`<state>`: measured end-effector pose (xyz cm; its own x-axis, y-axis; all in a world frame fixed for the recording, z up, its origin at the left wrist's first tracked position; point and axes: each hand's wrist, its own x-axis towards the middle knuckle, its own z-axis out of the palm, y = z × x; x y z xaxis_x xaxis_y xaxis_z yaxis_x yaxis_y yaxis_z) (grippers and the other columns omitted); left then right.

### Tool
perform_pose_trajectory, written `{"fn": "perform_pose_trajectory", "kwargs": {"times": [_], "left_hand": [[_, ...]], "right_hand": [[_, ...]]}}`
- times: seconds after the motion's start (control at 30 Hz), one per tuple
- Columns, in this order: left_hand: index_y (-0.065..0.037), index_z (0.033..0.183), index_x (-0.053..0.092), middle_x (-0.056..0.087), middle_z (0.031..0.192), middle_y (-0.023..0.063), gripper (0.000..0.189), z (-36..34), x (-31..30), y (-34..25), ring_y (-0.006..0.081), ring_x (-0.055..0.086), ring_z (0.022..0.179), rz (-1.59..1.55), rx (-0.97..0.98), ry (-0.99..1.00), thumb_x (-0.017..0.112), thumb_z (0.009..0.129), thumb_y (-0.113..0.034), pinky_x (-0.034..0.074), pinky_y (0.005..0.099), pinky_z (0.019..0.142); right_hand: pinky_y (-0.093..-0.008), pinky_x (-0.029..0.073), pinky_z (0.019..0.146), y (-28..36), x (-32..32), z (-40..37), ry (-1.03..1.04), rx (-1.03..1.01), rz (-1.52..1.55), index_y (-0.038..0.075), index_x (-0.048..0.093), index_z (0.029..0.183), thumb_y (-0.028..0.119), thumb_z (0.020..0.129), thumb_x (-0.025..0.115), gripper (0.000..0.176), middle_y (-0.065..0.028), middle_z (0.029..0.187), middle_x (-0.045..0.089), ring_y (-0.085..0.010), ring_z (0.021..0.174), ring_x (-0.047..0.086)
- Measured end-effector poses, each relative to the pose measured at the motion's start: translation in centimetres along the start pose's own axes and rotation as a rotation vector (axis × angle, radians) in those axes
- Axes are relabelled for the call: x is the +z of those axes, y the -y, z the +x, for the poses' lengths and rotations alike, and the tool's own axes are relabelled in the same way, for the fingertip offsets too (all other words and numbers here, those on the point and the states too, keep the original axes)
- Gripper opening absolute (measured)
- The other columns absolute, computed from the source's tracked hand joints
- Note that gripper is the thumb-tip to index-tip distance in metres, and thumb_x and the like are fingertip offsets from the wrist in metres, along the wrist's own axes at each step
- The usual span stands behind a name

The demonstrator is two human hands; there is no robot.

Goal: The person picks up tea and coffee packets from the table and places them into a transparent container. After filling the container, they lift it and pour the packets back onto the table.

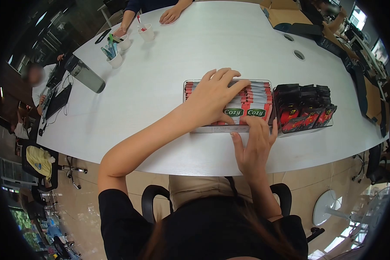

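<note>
A clear box (201,129) on the white table holds rows of red and white packets marked Cozy (255,113). My left hand (216,96) lies over the left part of these packets, its fingers spread toward the box's far side and its thumb near the front. At the front edge of the box is my right hand (255,145), fingers apart, with fingertips on the nearest packets and wall. Touching the first box on its right, a second clear box (310,130) contains black and red packets (305,106). Neither hand has a packet lifted.
The white table (160,86) carries a grey bottle (86,74) on the left and cups of pens (115,60) beyond. Across the table rest another person's hands (171,15). Open cardboard boxes (288,16) stand at the far right.
</note>
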<state>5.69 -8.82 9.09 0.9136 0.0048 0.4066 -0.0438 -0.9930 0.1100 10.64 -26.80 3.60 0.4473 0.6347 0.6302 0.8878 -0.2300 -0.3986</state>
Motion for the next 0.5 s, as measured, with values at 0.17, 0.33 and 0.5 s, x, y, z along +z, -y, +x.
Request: {"fn": "perform_pose_trajectory", "kwargs": {"times": [0.17,0.33,0.5], "left_hand": [[-0.016,0.140,0.041,0.056,0.117,0.0085,0.098,0.6,-0.1,0.2,0.0282,0.059,0.103,-0.068,-0.176,0.225,0.088,0.055,-0.033,0.044,0.0406,0.086],[-0.016,0.141,0.040,0.056,0.113,0.0088,0.101,0.4,0.0,0.1,0.0287,0.059,0.100,-0.018,-0.158,0.210,0.088,0.055,-0.037,0.044,0.0395,0.084],[-0.016,0.142,0.039,0.055,0.118,0.0106,0.102,-0.1,-0.1,0.0,0.0315,0.058,0.104,-0.031,-0.176,0.202,0.087,0.056,-0.040,0.043,0.0429,0.089]], "right_hand": [[-0.0466,0.028,0.104,-0.2,-0.2,0.8,0.087,0.025,-0.061,0.002,0.056,0.113,0.037,0.086,0.067,0.045,-0.0085,0.102,0.060,-0.0252,0.100,0.053],[-0.0457,0.031,0.101,-0.2,0.1,1.1,0.062,0.058,-0.092,0.000,0.056,0.114,0.035,0.088,0.065,0.045,-0.0101,0.105,0.060,-0.0266,0.100,0.053],[-0.0440,0.035,0.101,0.0,-1.1,1.5,-0.019,-0.015,-0.115,0.001,0.058,0.111,0.028,0.085,0.070,0.038,-0.0094,0.102,0.061,-0.0277,0.096,0.055]]}}
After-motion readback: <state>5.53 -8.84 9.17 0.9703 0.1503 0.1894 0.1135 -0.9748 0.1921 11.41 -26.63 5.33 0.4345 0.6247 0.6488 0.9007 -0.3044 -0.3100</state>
